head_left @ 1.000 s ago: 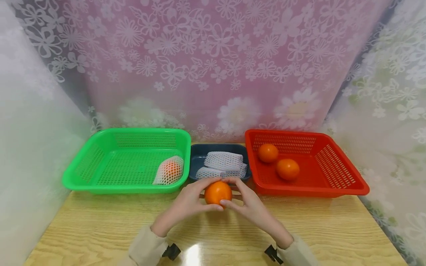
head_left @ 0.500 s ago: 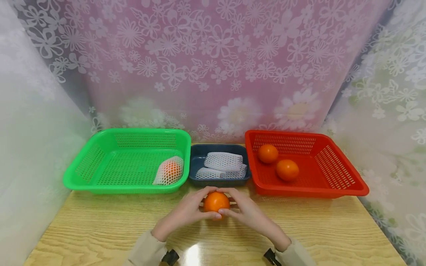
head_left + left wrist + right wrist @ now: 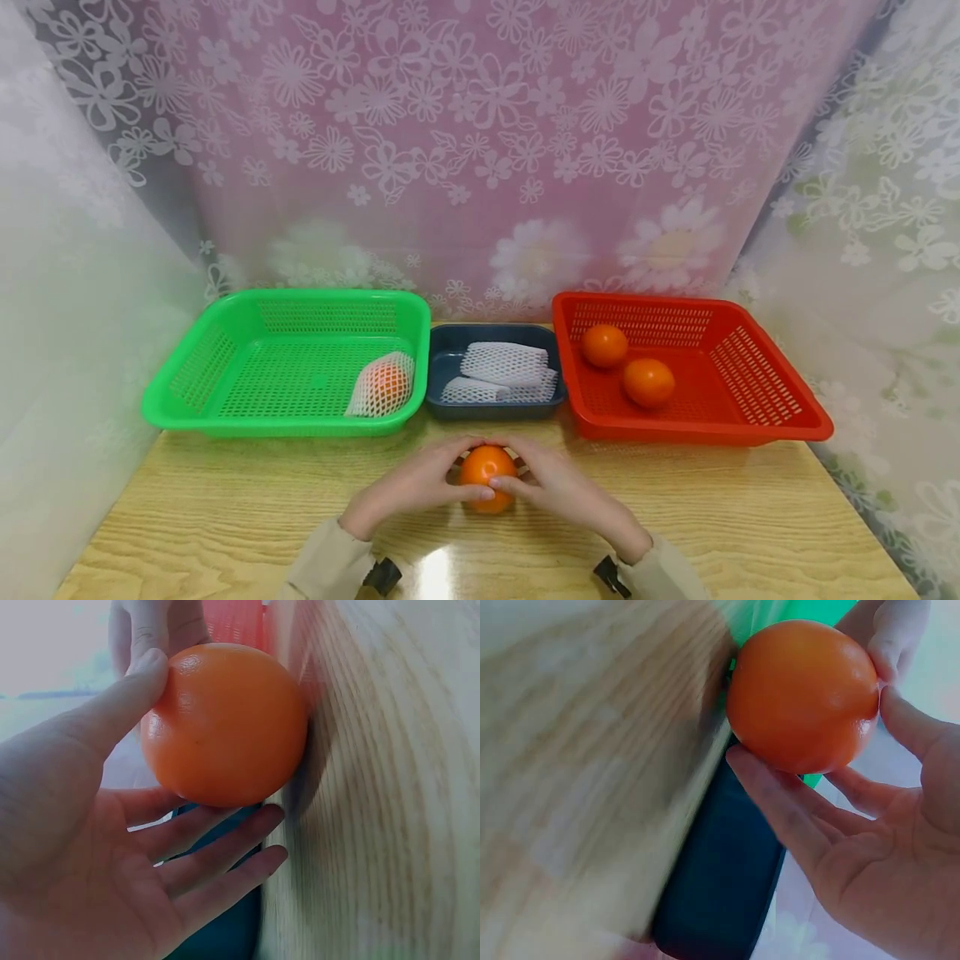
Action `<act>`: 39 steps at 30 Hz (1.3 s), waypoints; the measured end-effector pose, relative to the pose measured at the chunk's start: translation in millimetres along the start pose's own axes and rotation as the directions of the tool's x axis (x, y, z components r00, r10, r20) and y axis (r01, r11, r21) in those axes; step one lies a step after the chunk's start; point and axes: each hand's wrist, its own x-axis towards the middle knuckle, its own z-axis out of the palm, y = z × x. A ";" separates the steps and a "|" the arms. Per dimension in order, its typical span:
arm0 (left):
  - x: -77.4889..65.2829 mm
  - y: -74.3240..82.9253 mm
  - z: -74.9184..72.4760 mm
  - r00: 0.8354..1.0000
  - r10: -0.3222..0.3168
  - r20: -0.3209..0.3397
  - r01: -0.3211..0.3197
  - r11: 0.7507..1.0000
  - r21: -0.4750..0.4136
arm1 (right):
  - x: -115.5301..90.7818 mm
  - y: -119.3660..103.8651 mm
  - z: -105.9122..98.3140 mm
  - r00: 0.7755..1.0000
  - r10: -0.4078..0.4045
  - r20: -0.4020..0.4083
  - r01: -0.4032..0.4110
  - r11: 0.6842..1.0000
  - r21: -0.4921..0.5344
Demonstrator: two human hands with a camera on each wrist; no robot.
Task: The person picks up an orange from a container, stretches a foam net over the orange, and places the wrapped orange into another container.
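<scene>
An orange (image 3: 486, 472) is at the table's middle, in front of the dark blue tray (image 3: 442, 411). My left hand (image 3: 421, 483) holds it from the left, and my right hand (image 3: 557, 482) holds it from the right. Both thumbs press the near side while the fingers reach round the far side. In the left wrist view the orange (image 3: 229, 724) sits right at the wooden surface, the left thumb on it and the fingers spread beneath it in that view. The right wrist view has the right thumb and fingers about the same orange (image 3: 802, 697).
White foam net sleeves (image 3: 504, 365) lie in the tray. To the left, a green basket (image 3: 300, 429) contains an orange in a foam net (image 3: 384, 385). To the right, a red basket (image 3: 705, 432) has two bare oranges, a rear one (image 3: 603, 346) and a front one (image 3: 648, 383).
Both hands have brought the orange down and toward me, from near the tray's front edge to the table surface. Baskets, tray and the other oranges have stayed put.
</scene>
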 end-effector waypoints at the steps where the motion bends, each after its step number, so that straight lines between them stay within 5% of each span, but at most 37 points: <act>1: 0.2 -0.1 -0.6 1.000 0.003 0.003 -0.003 1.000 -0.003 | 1.7 -0.3 -1.6 1.000 -0.011 -0.020 0.010 1.000 -0.013; 5: 1.8 -0.2 -2.4 1.000 0.007 0.019 -0.007 1.000 -0.023 | 12.7 -4.7 -11.7 0.984 -0.067 -0.164 0.053 0.995 -0.084; 12: 2.1 1.4 -3.4 0.998 0.042 0.044 -0.042 0.999 -0.011 | 45.6 -9.3 -22.3 0.917 -0.136 -0.375 0.031 0.961 -0.273; 15: 2.0 2.3 -3.1 0.997 0.052 0.050 -0.052 0.999 -0.006 | 61.7 -7.8 -24.2 0.917 -0.155 -0.367 0.005 0.925 -0.379; 19: 1.9 2.5 -2.5 0.998 0.044 0.052 -0.044 0.999 -0.004 | 82.2 -3.3 -26.2 0.947 -0.143 -0.287 -0.010 0.881 -0.472; 27: 2.3 1.4 -0.2 0.998 0.042 0.040 -0.042 0.999 0.003 | 106.5 6.5 -20.4 0.987 -0.055 -0.154 -0.030 0.866 -0.499; 34: 3.7 2.9 1.3 1.000 0.014 0.025 -0.014 1.000 -0.005 | 109.6 9.7 -17.2 0.971 -0.040 -0.236 -0.067 0.902 -0.427; 39: 3.6 2.5 1.5 1.000 0.019 0.013 -0.019 1.000 -0.014 | 106.3 5.1 -23.2 0.928 0.006 -0.373 -0.136 0.936 -0.323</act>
